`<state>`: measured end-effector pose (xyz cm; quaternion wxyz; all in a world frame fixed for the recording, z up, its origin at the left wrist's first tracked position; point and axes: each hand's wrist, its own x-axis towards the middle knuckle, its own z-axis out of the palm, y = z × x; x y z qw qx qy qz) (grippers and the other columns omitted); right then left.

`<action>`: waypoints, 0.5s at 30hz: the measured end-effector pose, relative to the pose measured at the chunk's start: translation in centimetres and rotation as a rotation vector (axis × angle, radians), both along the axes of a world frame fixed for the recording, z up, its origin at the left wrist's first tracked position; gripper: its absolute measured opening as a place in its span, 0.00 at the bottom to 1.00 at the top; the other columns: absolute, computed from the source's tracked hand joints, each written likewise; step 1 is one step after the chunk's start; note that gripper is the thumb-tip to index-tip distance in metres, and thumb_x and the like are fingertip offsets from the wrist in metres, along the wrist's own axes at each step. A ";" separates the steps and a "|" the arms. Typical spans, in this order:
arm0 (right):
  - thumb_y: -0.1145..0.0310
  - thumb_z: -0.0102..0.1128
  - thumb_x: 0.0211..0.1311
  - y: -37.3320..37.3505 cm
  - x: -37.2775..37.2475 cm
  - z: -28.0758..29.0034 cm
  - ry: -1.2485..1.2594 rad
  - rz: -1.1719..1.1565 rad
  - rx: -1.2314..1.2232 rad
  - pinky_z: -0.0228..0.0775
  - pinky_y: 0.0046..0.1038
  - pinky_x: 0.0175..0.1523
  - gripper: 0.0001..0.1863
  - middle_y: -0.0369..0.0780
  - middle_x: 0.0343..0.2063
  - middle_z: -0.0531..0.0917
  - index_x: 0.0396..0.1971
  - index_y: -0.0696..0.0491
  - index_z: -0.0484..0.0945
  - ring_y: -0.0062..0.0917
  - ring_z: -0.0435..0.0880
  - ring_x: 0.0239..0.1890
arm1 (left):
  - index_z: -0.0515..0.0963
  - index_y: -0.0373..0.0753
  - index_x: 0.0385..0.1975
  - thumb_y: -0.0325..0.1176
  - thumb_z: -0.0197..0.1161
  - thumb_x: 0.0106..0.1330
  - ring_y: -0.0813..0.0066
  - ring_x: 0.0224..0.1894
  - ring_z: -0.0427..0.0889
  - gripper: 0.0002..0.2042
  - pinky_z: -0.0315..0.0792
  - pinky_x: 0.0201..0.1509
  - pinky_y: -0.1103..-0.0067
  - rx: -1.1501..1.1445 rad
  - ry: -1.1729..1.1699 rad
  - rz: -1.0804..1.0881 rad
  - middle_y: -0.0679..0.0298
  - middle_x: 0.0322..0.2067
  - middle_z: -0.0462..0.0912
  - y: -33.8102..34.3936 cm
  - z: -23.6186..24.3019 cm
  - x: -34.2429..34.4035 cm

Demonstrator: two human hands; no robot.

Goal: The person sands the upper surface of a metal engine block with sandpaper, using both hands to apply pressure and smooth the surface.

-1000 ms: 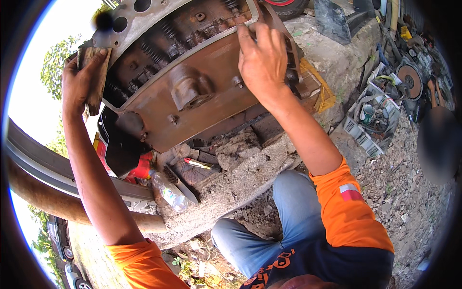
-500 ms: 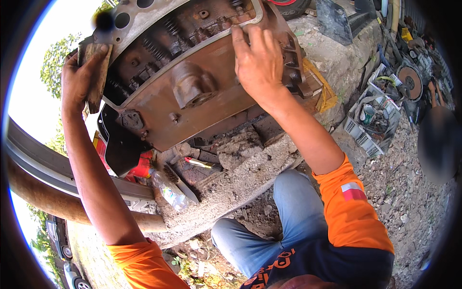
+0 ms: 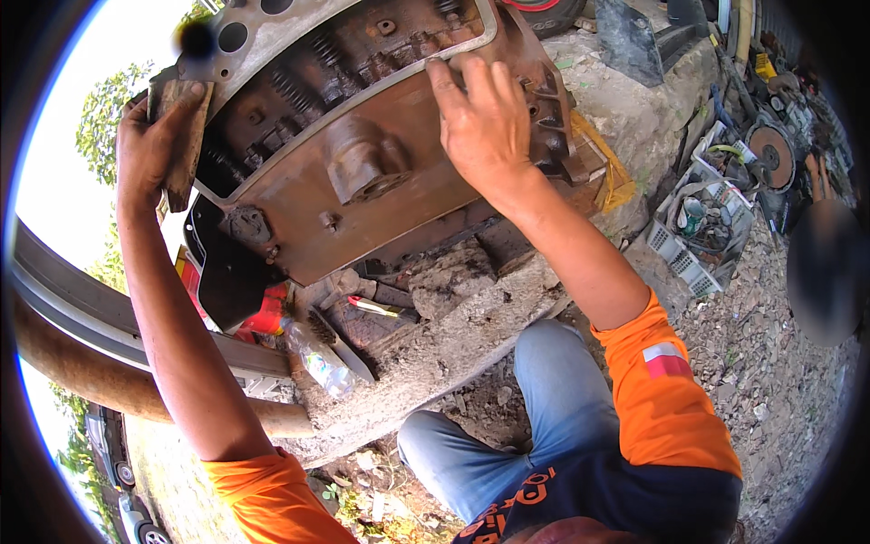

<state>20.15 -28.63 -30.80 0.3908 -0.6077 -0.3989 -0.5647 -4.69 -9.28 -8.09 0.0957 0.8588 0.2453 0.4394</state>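
A rusty brown engine block [image 3: 299,195] lies tilted in front of me, its open side bay of springs [image 3: 292,91] bordered by a pale flat rim [image 3: 349,102]. At its left end, my left hand [image 3: 149,150] is closed around a worn wooden block [image 3: 188,145], thumb across its face. My right hand [image 3: 485,113] rests at the rim's lower edge toward the right. Its index fingertip touches the metal and the fingers are apart; the thumb is hidden. I see nothing held in it.
Below the engine, a concrete ledge [image 3: 453,349] carries a knife [image 3: 343,344], a plastic bottle [image 3: 319,361] and a yellow-red cutter [image 3: 376,308]. A metal rail [image 3: 82,304] runs at left. On the right, a grey crate [image 3: 693,254] of parts stands on gravel beside a round disc [image 3: 770,156].
My right hand has slid slightly left and down along the rim. The left hand and the wooden block stay in place.
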 end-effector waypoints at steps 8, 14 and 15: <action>0.71 0.57 0.60 0.0 -0.4 0.2 0.095 -0.031 -0.005 0.72 0.38 0.47 0.19 0.42 0.42 0.79 0.51 0.57 0.82 0.36 0.76 0.44 | 0.84 0.29 0.44 0.52 0.79 0.56 0.77 0.30 0.83 0.29 0.78 0.40 0.79 -0.021 0.036 -0.008 0.59 0.34 0.88 -0.5 0.1 -0.2; 0.76 0.66 0.52 0.6 -0.8 0.1 0.075 0.005 0.026 0.74 0.38 0.46 0.23 0.41 0.44 0.79 0.52 0.54 0.83 0.37 0.77 0.43 | 0.84 0.29 0.44 0.52 0.80 0.56 0.77 0.30 0.83 0.29 0.78 0.40 0.79 0.026 0.005 0.024 0.59 0.34 0.87 0.4 0.1 -0.1; 0.76 0.67 0.52 0.1 -0.4 0.3 0.104 -0.027 0.039 0.74 0.38 0.46 0.23 0.42 0.44 0.79 0.52 0.54 0.83 0.37 0.77 0.43 | 0.84 0.29 0.44 0.52 0.79 0.56 0.76 0.30 0.83 0.29 0.78 0.40 0.79 0.038 -0.007 0.020 0.59 0.34 0.87 0.2 0.0 0.0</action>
